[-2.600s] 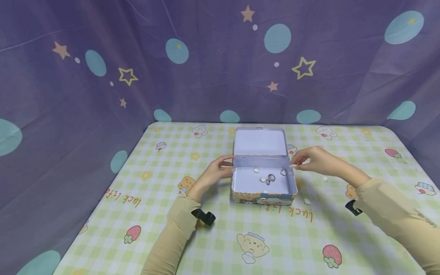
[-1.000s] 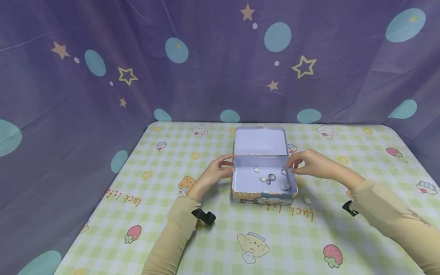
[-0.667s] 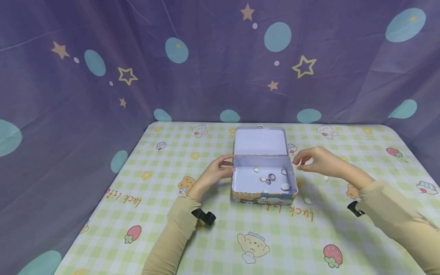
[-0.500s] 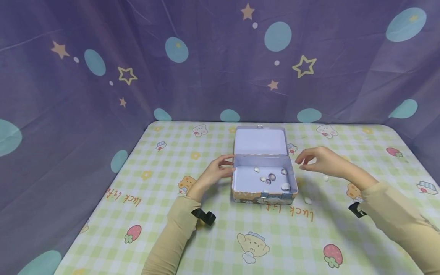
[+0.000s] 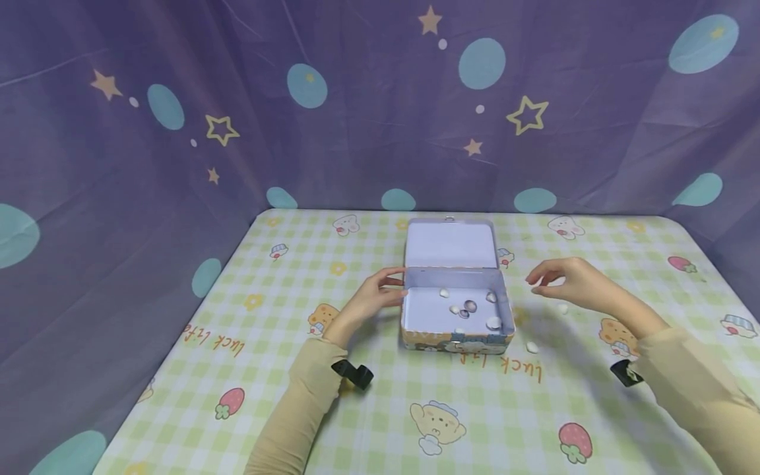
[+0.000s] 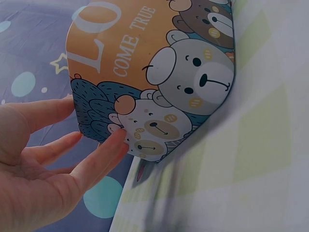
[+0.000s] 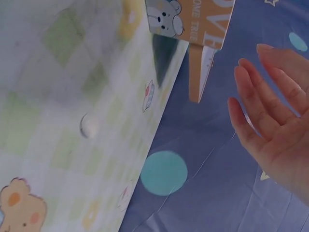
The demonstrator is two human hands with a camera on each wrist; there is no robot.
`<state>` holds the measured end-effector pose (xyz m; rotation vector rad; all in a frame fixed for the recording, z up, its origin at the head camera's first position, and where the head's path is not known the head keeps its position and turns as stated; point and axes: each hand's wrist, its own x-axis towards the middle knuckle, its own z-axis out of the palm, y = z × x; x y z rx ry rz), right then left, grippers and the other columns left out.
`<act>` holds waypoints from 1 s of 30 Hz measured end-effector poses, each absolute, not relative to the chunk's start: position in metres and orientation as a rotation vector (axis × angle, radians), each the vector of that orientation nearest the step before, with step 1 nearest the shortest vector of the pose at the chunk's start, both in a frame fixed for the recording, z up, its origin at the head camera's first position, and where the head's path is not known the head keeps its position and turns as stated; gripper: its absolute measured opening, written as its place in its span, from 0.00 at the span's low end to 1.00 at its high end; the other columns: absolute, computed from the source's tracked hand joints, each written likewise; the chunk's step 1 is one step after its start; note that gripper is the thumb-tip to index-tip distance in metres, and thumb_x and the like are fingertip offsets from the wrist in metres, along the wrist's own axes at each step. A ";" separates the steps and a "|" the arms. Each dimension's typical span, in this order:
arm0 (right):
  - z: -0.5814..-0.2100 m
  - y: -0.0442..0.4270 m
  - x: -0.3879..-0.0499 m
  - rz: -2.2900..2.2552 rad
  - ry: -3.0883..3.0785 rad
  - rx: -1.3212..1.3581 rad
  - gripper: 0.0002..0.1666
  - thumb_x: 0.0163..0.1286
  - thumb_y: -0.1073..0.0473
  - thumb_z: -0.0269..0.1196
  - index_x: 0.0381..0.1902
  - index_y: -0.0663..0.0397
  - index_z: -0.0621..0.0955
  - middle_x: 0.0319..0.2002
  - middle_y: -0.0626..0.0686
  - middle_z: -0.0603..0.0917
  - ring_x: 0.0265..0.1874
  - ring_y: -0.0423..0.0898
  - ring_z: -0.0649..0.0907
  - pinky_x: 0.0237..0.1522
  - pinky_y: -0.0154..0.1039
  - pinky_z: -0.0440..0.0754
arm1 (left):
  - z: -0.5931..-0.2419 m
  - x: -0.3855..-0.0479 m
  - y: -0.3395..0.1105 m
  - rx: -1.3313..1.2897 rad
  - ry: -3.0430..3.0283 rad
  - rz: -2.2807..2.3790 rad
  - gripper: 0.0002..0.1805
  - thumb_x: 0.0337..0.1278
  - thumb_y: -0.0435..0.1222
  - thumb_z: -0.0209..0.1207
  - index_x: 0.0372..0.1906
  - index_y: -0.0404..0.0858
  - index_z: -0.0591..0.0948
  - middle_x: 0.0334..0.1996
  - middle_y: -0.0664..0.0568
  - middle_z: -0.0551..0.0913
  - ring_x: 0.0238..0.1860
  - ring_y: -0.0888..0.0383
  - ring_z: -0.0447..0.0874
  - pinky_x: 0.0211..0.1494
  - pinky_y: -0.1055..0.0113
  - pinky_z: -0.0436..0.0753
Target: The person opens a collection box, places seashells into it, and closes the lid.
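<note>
A tin box [image 5: 458, 343] with its lid [image 5: 451, 244] tilted back stands on the table, several small shells [image 5: 470, 306] lying inside. My left hand [image 5: 371, 300] touches the box's left side with its fingertips. In the left wrist view, the fingers of that hand [image 6: 53, 159] rest against the printed bear side [image 6: 154, 96]. To the right of the box, my right hand [image 5: 572, 284] is in the air, fingers loosely bent and holding nothing. The right wrist view shows this hand [image 7: 275, 116] apart from the box [image 7: 188, 19].
One white shell [image 5: 532, 347] lies on the tablecloth [image 5: 332, 422] right of the box's front corner. Another shell [image 5: 563, 309] lies below my right hand, also visible in the right wrist view as a pale shell [image 7: 88, 126]. A purple curtain [image 5: 368, 132] hangs behind the table.
A white shell that was in my right hand now lies in the box near its front right corner. My right hand has moved away to the right. The left hand has stayed in place.
</note>
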<state>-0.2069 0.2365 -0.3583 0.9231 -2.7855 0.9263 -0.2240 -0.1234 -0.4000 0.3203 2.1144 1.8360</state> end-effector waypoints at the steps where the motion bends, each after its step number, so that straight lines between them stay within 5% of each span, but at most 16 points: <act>1: -0.359 0.238 -0.206 0.929 -2.791 0.904 0.09 0.52 0.67 0.65 0.31 0.50 0.81 0.30 0.48 0.83 0.28 0.32 0.78 0.32 0.35 0.81 | -0.400 -0.224 -0.123 0.322 2.114 1.837 0.28 0.53 0.26 0.54 0.61 0.33 0.64 0.52 0.30 0.66 0.47 0.44 0.75 0.47 0.62 0.81; 30: -0.383 0.285 -0.197 1.118 -2.967 0.687 0.11 0.56 0.63 0.63 0.38 0.61 0.80 0.34 0.57 0.82 0.27 0.34 0.79 0.26 0.30 0.80 | -0.401 -0.225 -0.124 0.321 2.137 1.805 0.28 0.53 0.27 0.55 0.61 0.35 0.64 0.54 0.31 0.66 0.48 0.43 0.74 0.46 0.64 0.81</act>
